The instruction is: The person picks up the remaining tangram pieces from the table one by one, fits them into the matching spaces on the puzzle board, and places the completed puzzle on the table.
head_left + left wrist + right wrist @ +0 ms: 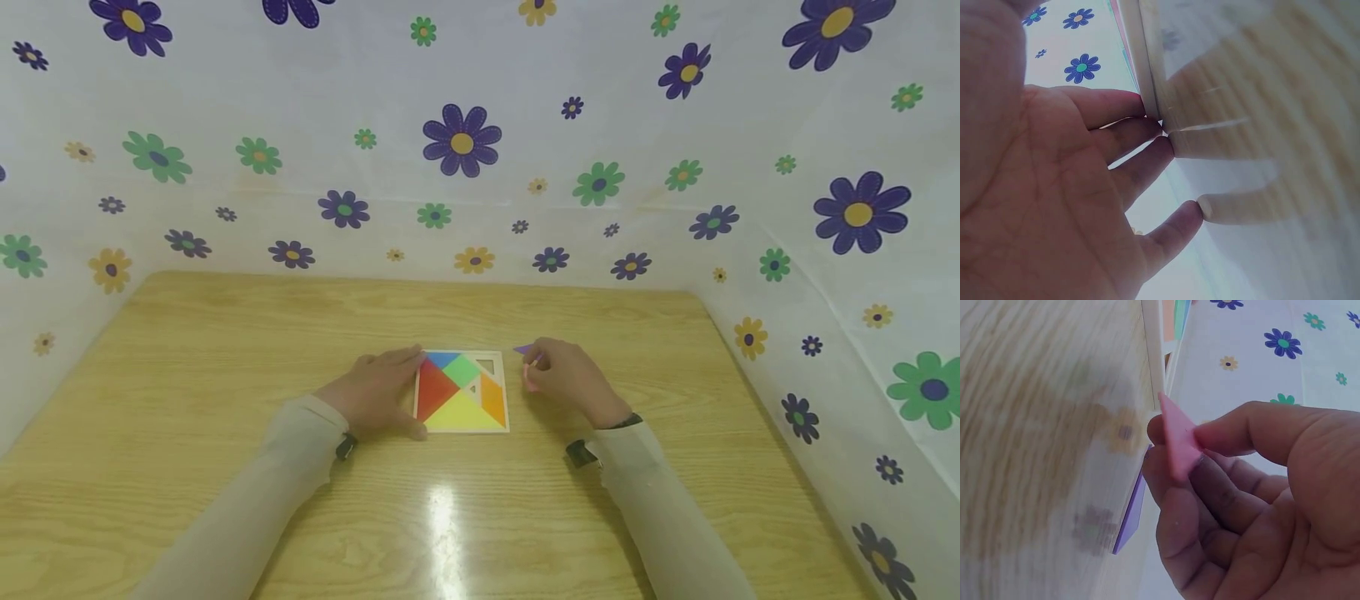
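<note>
A white-framed tangram tray (498,367) lies on the table between the hands. In it sit a red triangle (435,390), a yellow triangle (461,414), a green square (461,371), a blue piece (439,359) and an orange parallelogram (492,400). Two triangular recesses show bare, at its top right corner and near its middle. My left hand (375,392) rests along the tray's left side, fingers extended, fingertips at its edge (1138,56). Right of the tray, my right hand (573,379) pinches a pink triangle (1180,440) between thumb and fingers. Just beyond those fingers lies a purple piece (1130,515).
The wood-grain table (247,333) reflects light in front of the tray. White flower-printed sheeting (510,150) stands around its back and sides. Dark bands (581,454) sit at both wrists by the sleeves.
</note>
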The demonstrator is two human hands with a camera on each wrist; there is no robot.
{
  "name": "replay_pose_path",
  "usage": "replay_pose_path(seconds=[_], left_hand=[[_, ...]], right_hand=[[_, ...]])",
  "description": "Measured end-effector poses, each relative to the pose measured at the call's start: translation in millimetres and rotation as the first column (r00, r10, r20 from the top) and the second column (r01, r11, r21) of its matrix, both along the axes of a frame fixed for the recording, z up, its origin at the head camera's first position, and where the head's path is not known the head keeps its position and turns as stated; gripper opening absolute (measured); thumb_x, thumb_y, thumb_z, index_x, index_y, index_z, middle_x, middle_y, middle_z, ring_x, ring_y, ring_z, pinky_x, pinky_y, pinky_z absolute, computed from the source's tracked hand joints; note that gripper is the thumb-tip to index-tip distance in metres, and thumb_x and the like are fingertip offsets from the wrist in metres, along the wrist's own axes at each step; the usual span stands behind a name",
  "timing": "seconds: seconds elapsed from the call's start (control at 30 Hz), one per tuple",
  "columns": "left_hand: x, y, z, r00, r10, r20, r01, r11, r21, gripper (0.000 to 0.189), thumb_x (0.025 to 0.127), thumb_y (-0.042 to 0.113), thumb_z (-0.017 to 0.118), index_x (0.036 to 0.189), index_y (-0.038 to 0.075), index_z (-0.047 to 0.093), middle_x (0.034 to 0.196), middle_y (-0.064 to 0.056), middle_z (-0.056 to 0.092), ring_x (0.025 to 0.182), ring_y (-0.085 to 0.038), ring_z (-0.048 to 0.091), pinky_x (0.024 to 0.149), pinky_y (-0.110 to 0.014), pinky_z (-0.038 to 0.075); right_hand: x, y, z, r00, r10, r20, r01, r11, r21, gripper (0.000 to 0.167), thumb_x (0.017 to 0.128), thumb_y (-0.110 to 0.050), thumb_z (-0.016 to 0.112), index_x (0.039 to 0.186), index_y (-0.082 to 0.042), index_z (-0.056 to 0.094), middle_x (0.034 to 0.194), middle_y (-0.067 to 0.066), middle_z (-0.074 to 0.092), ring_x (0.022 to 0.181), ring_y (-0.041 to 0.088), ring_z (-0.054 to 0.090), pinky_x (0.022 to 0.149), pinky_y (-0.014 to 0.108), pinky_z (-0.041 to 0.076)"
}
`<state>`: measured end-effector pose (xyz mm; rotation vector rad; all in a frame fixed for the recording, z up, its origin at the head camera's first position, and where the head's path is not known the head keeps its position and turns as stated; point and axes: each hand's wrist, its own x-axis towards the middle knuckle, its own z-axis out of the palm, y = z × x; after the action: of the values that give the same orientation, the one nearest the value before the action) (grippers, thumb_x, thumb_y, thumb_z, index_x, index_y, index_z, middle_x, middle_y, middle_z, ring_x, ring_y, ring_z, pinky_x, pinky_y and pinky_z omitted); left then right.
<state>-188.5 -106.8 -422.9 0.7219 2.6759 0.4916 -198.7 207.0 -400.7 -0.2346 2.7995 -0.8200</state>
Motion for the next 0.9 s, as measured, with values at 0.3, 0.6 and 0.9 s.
replay_pose_path(seconds=[0.3, 0.6, 0.9], left_hand=[[-1.2, 0.0, -0.5, 1.0, -0.004, -0.003, 0.003, 1.0, -0.016, 0.117, 0.078, 0.062, 0.082, 0.164, 0.007, 0.026, 0.171, -0.011, 0.022, 0.157, -0.033, 0.022, 0.124, -0.057, 0.023], [-0.5, -0.3, -4.7, 1.0, 0.011, -0.001, -0.011, 1.0, -0.014, 0.117, 0.077, 0.062, 0.083, 0.165, 0.01, 0.026, 0.172, -0.008, 0.023, 0.158, -0.03, 0.021, 0.124, -0.055, 0.023], [-0.6, -0.3, -3.9, 1.0, 0.013, 0.004, -0.013, 1.0, -0.01, 0.117, 0.077, 0.062, 0.083, 0.165, 0.011, 0.025, 0.172, -0.007, 0.022, 0.158, -0.03, 0.021, 0.124, -0.055, 0.023]], right_hand=[[0.3, 2.3, 0.8, 0.999, -0.018, -0.029, 0.016, 0.998, -0.053, 0.021, 0.099, -0.018, 0.063, 0.114, -0.004, 0.068, 0.111, 0.013, 0.072, 0.097, 0.027, 0.065, 0.086, 0.041, 0.057], [0.9, 2.3, 0.1, 0.996, -0.022, -0.083, 0.015, 0.997, -0.082, 0.014, 0.097, -0.014, 0.064, 0.106, -0.005, 0.07, 0.1, 0.008, 0.071, 0.091, 0.025, 0.062, 0.085, 0.041, 0.055], [1.6, 1.7, 2.0, 0.989, -0.037, -0.145, 0.023, 0.995, -0.094, 0.012, 0.098, -0.017, 0.069, 0.104, -0.006, 0.07, 0.095, 0.007, 0.072, 0.089, 0.025, 0.062, 0.082, 0.04, 0.055]])
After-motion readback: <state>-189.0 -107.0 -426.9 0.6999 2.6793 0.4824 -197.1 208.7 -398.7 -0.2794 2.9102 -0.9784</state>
